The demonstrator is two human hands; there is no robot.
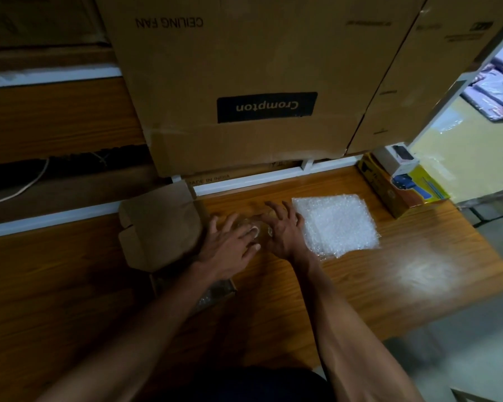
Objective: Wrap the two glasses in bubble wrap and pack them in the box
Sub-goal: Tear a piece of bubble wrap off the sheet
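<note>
A clear glass (258,227) stands on the wooden table (360,285), faint and hard to make out in the dim light. I cannot pick out a second glass for certain. My left hand (230,245) reaches in from the left, its straight fingertips touching the glass. My right hand (282,230) hovers against the glass's right side with fingers spread wide and thumb near the rim. A stack of white bubble wrap (336,224) lies flat just right of my right hand. A small brown cardboard box (160,224) with its lid open sits to the left, partly under my left forearm.
Large cardboard cartons (244,82) stand behind on a white-framed shelf (244,181). At the table's far right corner sit a yellow box (404,187) and a small white box (398,161). The table edge drops to the floor on the right.
</note>
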